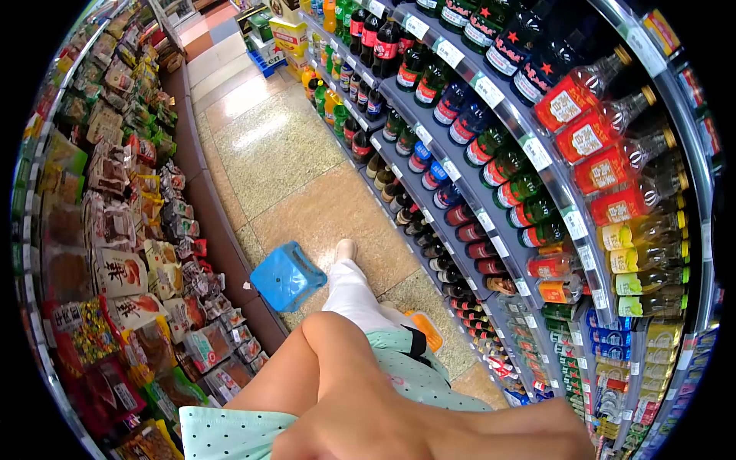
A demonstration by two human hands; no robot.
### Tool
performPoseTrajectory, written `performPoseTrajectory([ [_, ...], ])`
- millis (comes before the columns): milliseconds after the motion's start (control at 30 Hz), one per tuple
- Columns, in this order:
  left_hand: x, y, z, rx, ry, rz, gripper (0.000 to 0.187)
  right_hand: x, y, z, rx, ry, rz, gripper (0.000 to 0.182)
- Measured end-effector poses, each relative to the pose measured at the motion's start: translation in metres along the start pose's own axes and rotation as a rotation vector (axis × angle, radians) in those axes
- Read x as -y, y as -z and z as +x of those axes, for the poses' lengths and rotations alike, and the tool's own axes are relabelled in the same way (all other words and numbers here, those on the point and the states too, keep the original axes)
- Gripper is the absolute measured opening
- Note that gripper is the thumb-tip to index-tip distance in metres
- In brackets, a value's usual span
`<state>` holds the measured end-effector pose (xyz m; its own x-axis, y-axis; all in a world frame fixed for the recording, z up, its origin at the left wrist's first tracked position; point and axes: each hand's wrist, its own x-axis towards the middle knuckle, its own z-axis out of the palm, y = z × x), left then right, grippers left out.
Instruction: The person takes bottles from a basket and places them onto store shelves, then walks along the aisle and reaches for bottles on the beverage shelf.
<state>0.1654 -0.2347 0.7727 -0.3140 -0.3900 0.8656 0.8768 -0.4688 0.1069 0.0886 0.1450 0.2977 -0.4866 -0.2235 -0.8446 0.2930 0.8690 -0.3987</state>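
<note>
My left hand (429, 433) looms blurred at the bottom edge, very close to the camera. Its arm bends back toward me from a mint-green sleeve (222, 433) with black dots, the elbow pointing forward. The fingers run out of the frame, so their grip is hidden. Nothing held shows beside the hand. My right hand is outside the view. Below the arm are the dotted mint-green garment (399, 356), a white trouser leg (351, 295) and a light shoe (346, 250) on the tiled floor.
A blue plastic stool (287, 276) stands in the aisle beside the leg. Packaged snacks (123, 272) fill the left shelves; bottled drinks (602, 146) line the right ones. An orange plastic object (426, 330) is on the floor. Yellow cartons (290, 38) stand farther ahead.
</note>
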Motion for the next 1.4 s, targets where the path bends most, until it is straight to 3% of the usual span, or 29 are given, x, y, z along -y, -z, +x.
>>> performPoseTrajectory([
  [200, -0.036, 0.066, 0.014, -0.084, 0.096, 0.000, 0.074, 0.069, -0.024, 0.007, -0.005, -0.019, -0.050, 0.029],
  [267, -0.049, 0.110, 0.010, -0.192, 0.254, 0.078, 0.076, 0.093, -0.028, 0.015, -0.002, -0.025, -0.077, 0.029],
  [367, -0.081, 0.183, -0.032, -0.470, 0.768, 0.276, 0.079, 0.129, -0.032, 0.025, 0.002, -0.015, -0.111, 0.031],
  [433, -0.097, 0.223, -0.087, -0.713, 0.944, 0.369, 0.069, 0.151, -0.037, 0.032, 0.008, 0.001, -0.136, 0.032],
  [567, -0.148, 0.258, -0.177, -1.164, 1.141, 0.584, 0.055, 0.191, -0.045, 0.041, 0.012, 0.040, -0.159, 0.033],
  [667, -0.179, 0.278, -0.210, -1.272, 1.181, 0.673, 0.051, 0.219, -0.051, 0.046, 0.009, 0.072, -0.173, 0.035],
  [933, -0.213, 0.304, -0.234, -1.344, 1.091, 0.841, 0.040, 0.268, -0.070, 0.048, 0.030, 0.115, -0.234, 0.039],
  [1033, -0.225, 0.318, -0.322, -1.276, 1.117, 1.123, 0.040, 0.277, -0.072, 0.049, 0.043, 0.113, -0.264, 0.040],
  [1067, -0.230, 0.318, -0.351, -1.288, 1.190, 1.320, 0.037, 0.280, -0.071, 0.051, 0.046, 0.115, -0.275, 0.041],
  [1133, -0.247, 0.305, -0.403, -1.347, 1.248, 1.392, 0.040, 0.285, -0.069, 0.054, 0.050, 0.113, -0.292, 0.042],
  [1200, -0.266, 0.285, -0.420, -1.365, 1.593, 1.429, 0.042, 0.291, -0.066, 0.060, 0.052, 0.112, -0.306, 0.043],
  [1300, -0.277, 0.273, -0.432, -1.375, 1.802, 1.469, 0.043, 0.307, -0.057, 0.070, 0.037, 0.119, -0.330, 0.044],
  [1400, -0.276, 0.281, -0.409, -1.328, 1.638, 1.640, 0.042, 0.333, -0.049, 0.085, 0.024, 0.156, -0.346, 0.046],
])
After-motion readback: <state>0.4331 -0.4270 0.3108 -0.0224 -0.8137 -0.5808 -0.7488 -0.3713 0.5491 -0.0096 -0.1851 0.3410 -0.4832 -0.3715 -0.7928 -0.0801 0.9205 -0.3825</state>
